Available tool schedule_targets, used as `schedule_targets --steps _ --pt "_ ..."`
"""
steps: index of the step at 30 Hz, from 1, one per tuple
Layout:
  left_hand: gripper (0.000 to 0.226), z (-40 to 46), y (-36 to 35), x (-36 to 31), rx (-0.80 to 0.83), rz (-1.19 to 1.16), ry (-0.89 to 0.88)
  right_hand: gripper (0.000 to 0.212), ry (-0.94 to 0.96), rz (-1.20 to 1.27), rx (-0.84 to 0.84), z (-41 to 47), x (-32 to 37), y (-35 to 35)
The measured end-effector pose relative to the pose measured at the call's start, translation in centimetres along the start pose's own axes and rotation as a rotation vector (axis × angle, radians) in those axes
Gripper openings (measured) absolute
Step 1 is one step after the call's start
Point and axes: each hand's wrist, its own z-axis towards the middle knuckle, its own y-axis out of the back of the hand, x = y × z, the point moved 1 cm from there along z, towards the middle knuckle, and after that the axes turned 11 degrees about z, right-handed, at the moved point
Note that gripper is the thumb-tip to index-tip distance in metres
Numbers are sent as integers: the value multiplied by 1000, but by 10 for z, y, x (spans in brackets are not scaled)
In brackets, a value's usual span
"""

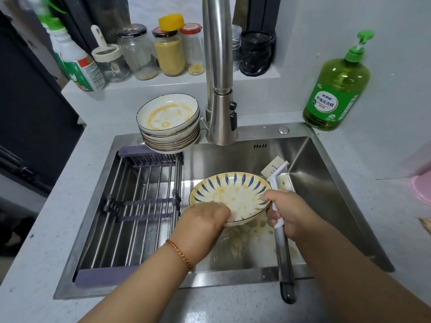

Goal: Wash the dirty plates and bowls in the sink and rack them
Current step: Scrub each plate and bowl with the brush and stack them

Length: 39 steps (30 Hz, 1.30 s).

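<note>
1. Round ceramic bowl with blue leaf pattern and yellow rim (pixel 229 197) is being held tilted over the steel sink basin (pixel 326 183), yellowish residue smeared inside, not resting on the bottom.
2. Left hand (pixel 205 220) is reaching over the near rim into the bowl, fingers (pixel 221 209) curled against the inner surface; blurred, so I cannot tell if they are gripping the rim or rubbing.
3. Right hand (pixel 286 210) is clenching the white and grey long-handled dish brush (pixel 278 220), thumb pinching the bowl's right rim; white bristle head is sticking up beyond the bowl, handle hanging back across the sink's front edge.
4. Stack of dirty white dark-rimmed bowls (pixel 169 127) is sitting at the sink's back left corner beside the steel faucet (pixel 219 78), top one stained orange.
5. Steel rod drying rack with purple ends (pixel 130 206) is spanning the left half of the sink, nothing in it.
6. Green pump bottle of dish soap (pixel 335 89) is standing on the grey counter (pixel 233 306) at back right.
7. Handling judgement: bowl is stiff, fragile, likely greasy and slippery when wet; best gripped at the rim, thumb inside and fingers under, kept low over the basin.
8. Progress judgement: early, first bowl scrubbing, stack waiting.
</note>
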Motion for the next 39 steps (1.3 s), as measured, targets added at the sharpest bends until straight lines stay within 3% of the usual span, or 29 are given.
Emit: schedule_targets --steps 3,5,7,9,11,16,24,30,32,33,35,39 --pt "35 -9 4 11 -66 -144 306 9 63 9 -67 4 9 4" --pt "26 -14 7 16 7 -236 661 10 99 1 -107 6 12 6" --pt "10 -10 9 16 145 -663 1147 9 128 -23 -127 6 12 6" --pt "22 -1 10 8 252 -1228 1464 6 147 -59 -124 3 7 3" --pt "26 6 11 5 296 -1414 1494 7 146 -87 -105 0 2 -2" --pt "28 4 6 11 135 -1421 1504 13 87 -45 -50 -4 -4 -11" --pt "24 -8 32 35 -176 -1311 1479 32 55 -66 7 -7 6 -7" --pt "23 -5 71 85 -367 -1134 1406 25 36 2 -51 -4 0 -3" --pt "15 4 78 104 -355 -1071 1366 23 24 3 -63 -3 -2 -3" --pt "14 13 82 113 -267 -850 1321 22 18 7 -69 -2 -2 -3" --pt "39 34 83 134 -64 -277 1263 22 8 16 -78 0 -3 -5" --pt "62 85 71 160 154 -145 1316 22 4 11 -82 2 -6 -8"
